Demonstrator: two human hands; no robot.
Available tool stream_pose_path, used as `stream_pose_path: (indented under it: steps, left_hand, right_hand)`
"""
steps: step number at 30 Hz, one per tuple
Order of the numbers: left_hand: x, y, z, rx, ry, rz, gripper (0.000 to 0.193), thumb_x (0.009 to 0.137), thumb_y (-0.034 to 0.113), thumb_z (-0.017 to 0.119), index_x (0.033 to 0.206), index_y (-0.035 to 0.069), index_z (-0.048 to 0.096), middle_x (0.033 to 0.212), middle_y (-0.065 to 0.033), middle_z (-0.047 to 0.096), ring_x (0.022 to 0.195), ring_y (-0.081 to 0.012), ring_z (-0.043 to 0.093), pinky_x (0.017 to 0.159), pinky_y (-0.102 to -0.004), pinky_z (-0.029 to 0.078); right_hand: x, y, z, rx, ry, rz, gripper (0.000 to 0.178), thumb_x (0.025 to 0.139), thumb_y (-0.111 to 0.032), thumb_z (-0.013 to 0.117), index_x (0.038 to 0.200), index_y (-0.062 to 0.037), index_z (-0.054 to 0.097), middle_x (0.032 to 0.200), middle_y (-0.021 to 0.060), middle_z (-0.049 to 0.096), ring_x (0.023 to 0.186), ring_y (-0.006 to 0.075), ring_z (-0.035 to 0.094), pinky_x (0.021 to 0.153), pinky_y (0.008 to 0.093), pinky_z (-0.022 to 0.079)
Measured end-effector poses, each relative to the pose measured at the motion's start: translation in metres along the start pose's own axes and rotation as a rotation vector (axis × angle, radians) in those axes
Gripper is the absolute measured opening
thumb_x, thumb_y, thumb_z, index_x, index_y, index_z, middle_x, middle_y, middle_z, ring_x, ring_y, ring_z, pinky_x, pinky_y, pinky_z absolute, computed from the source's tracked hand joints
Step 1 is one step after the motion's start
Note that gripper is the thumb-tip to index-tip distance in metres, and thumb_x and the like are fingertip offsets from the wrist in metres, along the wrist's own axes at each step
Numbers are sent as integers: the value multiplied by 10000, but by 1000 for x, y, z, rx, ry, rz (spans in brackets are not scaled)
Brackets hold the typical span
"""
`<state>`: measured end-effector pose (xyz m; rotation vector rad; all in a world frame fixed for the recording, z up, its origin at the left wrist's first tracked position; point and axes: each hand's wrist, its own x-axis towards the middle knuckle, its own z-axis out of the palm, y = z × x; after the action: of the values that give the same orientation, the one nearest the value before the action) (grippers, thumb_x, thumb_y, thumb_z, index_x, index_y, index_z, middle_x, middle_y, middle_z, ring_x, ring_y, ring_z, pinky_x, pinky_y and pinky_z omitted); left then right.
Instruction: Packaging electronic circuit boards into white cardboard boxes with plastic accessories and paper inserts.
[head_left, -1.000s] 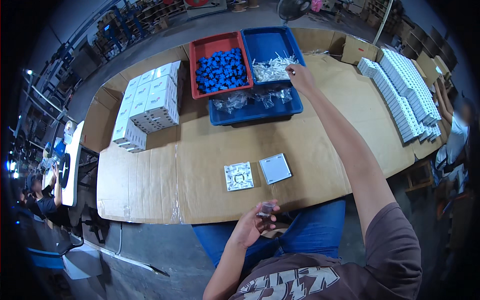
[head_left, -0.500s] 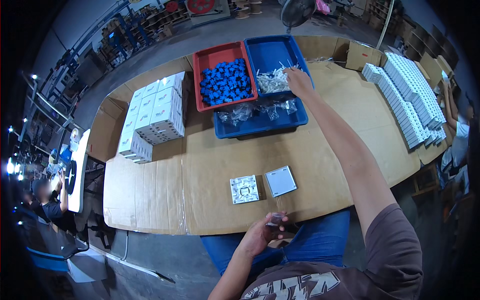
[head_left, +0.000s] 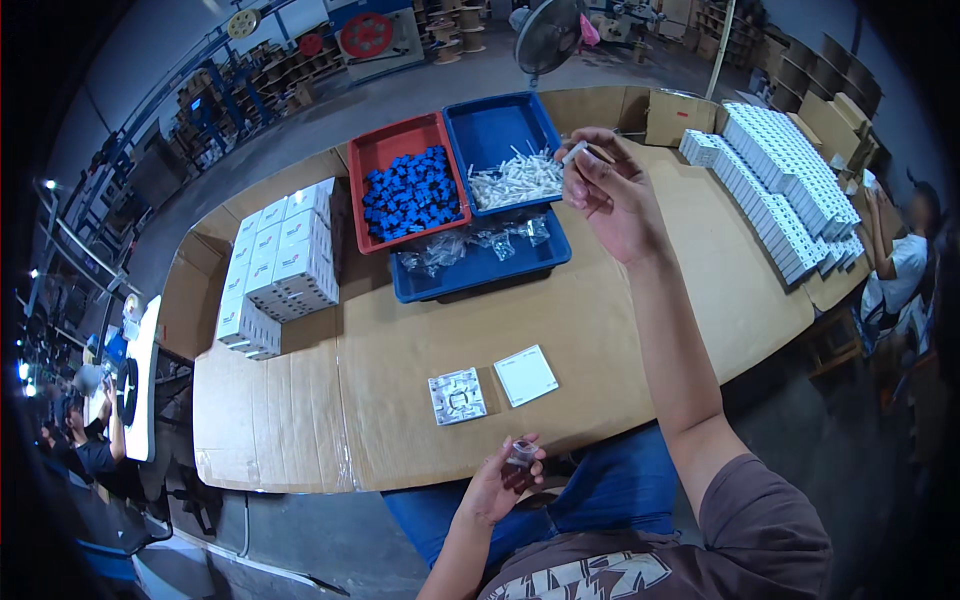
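Observation:
My right hand [head_left: 608,195] is raised beside the right edge of the far blue tray [head_left: 495,115], pinching a small white stick [head_left: 573,152]. Many similar loose white sticks [head_left: 520,182] lie in that tray. Low at the table's near edge, my left hand [head_left: 492,490] has its fingers curled round a small clear plastic bag [head_left: 523,453]; what is inside it I cannot make out. In front of that hand, a white square box base [head_left: 457,397] shows its moulded inside. Close on its right lies a flat white square cover [head_left: 526,376].
A red tray [head_left: 357,190] holds blue parts. Clear bags lie in a nearer blue tray [head_left: 480,288]. White boxes [head_left: 290,262] are stacked at left, and rows of white boxes [head_left: 775,180] at right. A co-worker [head_left: 90,425] sits far left; another person [head_left: 895,260] is far right.
My right hand has come up out of the far blue tray with a white stick between its fingers. The left hand still holds the clear bag. The whole view has shifted slightly.

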<state>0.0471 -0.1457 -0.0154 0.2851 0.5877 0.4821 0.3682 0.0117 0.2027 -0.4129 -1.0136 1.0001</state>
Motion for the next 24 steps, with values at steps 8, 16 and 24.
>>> stream_pose_path:
  steps: [8, 16, 24]
  left_hand:
    - [-14, -7, 11, -15, 55, 51, 556, 1110, 462, 485, 1452, 27, 538, 1142, -122, 671, 925, -220, 605, 884, -404, 526]
    - [-13, 5, 8, -137, 94, 145, 514, 1132, 414, 467, 1402, -10, 570, 1108, -110, 678, 901, -195, 654, 871, -369, 569]
    - [-13, 7, 9, -148, 47, 171, 485, 1131, 400, 479, 1334, -27, 589, 1082, -98, 674, 932, -185, 679, 876, -325, 592]
  right_hand:
    - [-45, 6, 11, -276, 79, 135, 207, 990, -123, 747, 1173, -34, 712, 1053, 60, 732, 765, 63, 568, 662, 220, 448]
    - [-168, 70, 22, -598, -59, 590, 195, 949, -44, 771, 1134, 5, 732, 973, 41, 743, 874, 76, 673, 767, 223, 534]
    - [-215, 78, 38, -684, -153, 641, 142, 928, -76, 802, 1041, -13, 743, 854, -17, 720, 744, 17, 585, 631, 209, 429]
